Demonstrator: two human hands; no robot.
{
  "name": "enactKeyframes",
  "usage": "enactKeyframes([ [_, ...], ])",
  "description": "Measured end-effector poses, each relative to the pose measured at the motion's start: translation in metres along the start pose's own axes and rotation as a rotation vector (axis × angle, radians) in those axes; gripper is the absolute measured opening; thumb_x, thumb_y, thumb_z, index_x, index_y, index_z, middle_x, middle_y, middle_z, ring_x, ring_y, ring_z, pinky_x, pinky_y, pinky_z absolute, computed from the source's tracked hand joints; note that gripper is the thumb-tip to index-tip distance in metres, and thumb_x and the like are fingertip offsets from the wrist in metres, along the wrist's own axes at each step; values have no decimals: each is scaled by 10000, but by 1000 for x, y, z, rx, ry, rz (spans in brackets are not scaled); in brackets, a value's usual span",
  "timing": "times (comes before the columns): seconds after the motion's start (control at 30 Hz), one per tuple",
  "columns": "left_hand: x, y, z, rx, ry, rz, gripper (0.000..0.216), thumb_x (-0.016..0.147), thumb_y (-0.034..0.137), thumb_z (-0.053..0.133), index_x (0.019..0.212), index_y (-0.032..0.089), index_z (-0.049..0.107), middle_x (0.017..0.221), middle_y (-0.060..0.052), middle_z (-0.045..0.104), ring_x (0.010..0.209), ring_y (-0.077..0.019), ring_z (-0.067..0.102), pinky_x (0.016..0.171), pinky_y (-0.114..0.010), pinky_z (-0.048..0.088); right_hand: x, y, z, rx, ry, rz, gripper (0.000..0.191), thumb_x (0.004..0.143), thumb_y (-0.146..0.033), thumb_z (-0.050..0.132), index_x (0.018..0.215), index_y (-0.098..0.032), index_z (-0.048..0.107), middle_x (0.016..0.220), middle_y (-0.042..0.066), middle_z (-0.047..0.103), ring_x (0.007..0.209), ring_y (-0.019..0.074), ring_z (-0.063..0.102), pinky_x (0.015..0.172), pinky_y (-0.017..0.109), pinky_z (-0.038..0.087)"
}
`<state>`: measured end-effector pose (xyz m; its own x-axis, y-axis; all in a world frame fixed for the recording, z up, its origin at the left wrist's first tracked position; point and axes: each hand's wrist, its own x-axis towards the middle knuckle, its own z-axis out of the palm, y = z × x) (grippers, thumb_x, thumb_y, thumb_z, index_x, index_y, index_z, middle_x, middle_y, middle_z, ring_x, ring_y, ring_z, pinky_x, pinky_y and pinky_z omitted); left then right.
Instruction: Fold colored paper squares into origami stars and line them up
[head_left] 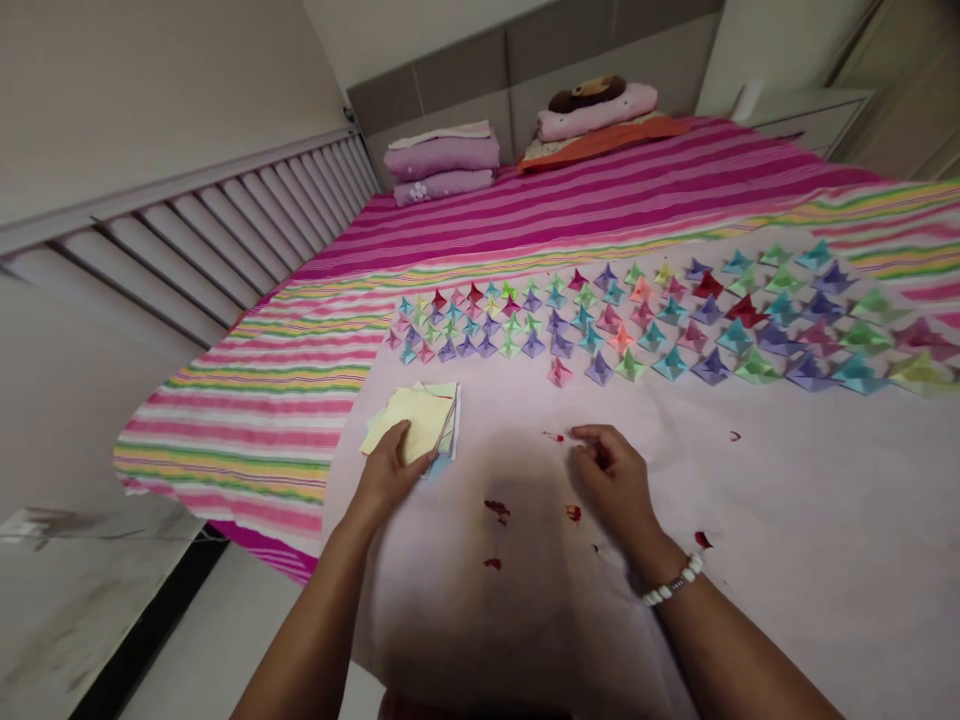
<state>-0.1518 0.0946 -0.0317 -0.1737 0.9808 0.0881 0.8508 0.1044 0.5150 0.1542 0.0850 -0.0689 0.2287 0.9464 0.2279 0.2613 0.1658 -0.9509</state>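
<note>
Resting on the stack of paper squares [412, 415], the left hand [391, 472] has its index finger on the top yellow sheet and its thumb at the near right side, the two apart; whether they clamp the paper, one cannot tell. So there's the stack, right under the left fingers, roughly square with no clear long axis, and the left hand is plainly the nearer one! Over to the right, well apart from it, the right hand [611, 485] is loosely curled, index finger pointing across toward the stack, nothing visible in its grasp. Just left of those right fingertips lies a small red scrap [553, 437], with more dark-red bits [496, 510] on the near side, between the two hands. Beneath it all, the pale sheet [825, 500] spreads over the striped bed cover [247, 410]. And beyond both sets of fingers, rows of folded paper pieces [643, 313]! They look cupped, the nearest thing here to containers, but too small to tell what they hold.
</note>
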Motion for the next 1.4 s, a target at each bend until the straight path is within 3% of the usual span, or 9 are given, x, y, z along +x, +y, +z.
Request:
enactKeyframes([
  [0.3,3,-9,-4,-45,-118,50,880,583,421,790,1357,173,449,1426,-151,474,1323,-307,426,1103,-442,334,1,0,0,-9,2,1,191,755,-194,528,906,-180,645,594,-42,462,506,121,412,493,257,357],
  [0.5,3,-4,-13,2,-168,34,791,685,417,706,1376,148,431,1414,-153,489,1297,-301,461,1064,-413,390,0,0,0,6,-6,9,195,753,-192,533,913,-177,645,593,-43,461,507,121,413,491,255,359],
  [0.7,2,-7,-13,9,-186,96,861,611,396,773,1374,182,436,1407,-136,499,1290,-304,468,1064,-420,387,0,1,0,-7,-6,-1,204,753,-202,529,914,-172,650,585,-40,466,501,120,408,477,250,351],
  [1.07,4,-7,-28,-88,-295,63,846,614,457,742,1362,174,466,1425,-122,484,1318,-297,437,1082,-407,368,0,-1,0,-23,-10,15,192,760,-191,523,905,-171,648,589,-43,456,511,127,415,516,269,368],
  [1.4,5,-9,-30,-119,-313,24,781,655,473,705,1345,180,487,1434,-116,476,1329,-295,423,1084,-400,363,0,0,0,-21,-17,18,204,755,-184,516,911,-171,648,601,-41,460,517,124,411,525,269,367],
])
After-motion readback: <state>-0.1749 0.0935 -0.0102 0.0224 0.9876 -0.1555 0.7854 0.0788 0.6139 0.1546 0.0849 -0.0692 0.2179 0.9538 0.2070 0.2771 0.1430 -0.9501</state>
